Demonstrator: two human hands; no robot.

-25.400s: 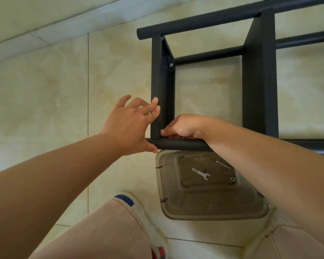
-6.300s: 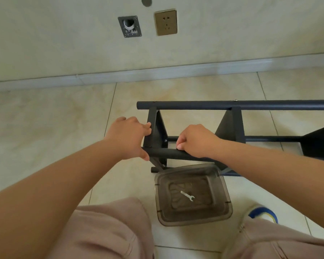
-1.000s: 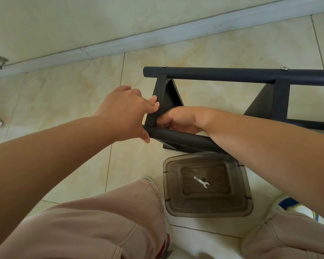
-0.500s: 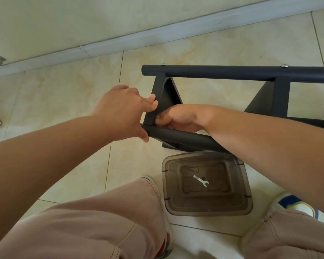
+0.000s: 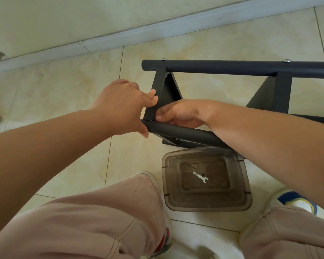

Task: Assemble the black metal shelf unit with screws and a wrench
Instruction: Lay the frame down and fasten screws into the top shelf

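We hold the shelf frame (image 5: 209, 67) lying on the floor, left hand (image 5: 123, 107) gripping the near tube's (image 5: 185, 132) end, right hand (image 5: 178, 114) pinching at the joint, wrench (image 5: 200, 177) below in the bin (image 5: 206, 202), nearer the right.

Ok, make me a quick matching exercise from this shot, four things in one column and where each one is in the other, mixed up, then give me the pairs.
Things:
1. wrench
2. left hand
3. right hand
4. plastic tub

Places:
A. on the floor tiles between the person's feet
B. lying flat on the bottom of the tub
C. on the outer side of the frame's end upright, thumb under the near tube
D. reaching in behind the end upright, just above the near tube

Pairs: 1-B, 2-C, 3-D, 4-A
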